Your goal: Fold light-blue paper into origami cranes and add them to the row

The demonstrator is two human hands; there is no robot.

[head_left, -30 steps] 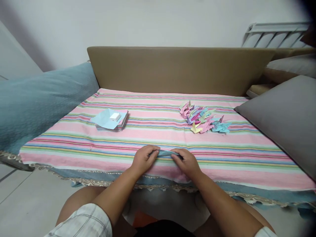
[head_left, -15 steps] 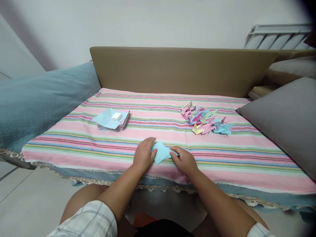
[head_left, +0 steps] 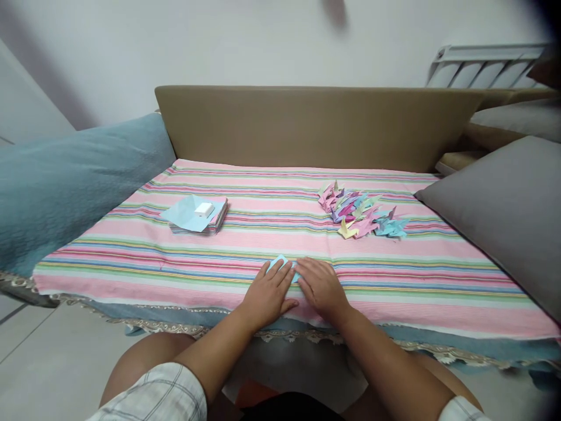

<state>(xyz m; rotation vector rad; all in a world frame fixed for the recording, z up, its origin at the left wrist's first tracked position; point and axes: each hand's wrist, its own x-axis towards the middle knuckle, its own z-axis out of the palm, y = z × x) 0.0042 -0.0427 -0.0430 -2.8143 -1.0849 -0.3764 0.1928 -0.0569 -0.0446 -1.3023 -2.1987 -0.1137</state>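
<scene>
A light blue sheet of folded origami paper [head_left: 277,261] lies on the striped cloth in front of me, mostly covered by my hands. My left hand [head_left: 268,292] rests flat on it, fingers stretched out and somewhat apart. On the paper's right side lies my right hand [head_left: 322,286], its fingers extended over the edge and its thumb pointing toward the left hand. Only the paper's upper corner and a small patch between the hands show.
Several folded paper cranes [head_left: 362,213] in mixed colours sit at the right back. To the left, a stack of coloured paper [head_left: 214,225] carries a loose blue sheet [head_left: 184,215] and a small white block [head_left: 204,210]. A grey cushion [head_left: 504,216] leans at the right.
My left hand has moved from holding the paper's left edge to lying flat over it. My right hand has released its pinch on the right corner and spread onto the paper.
</scene>
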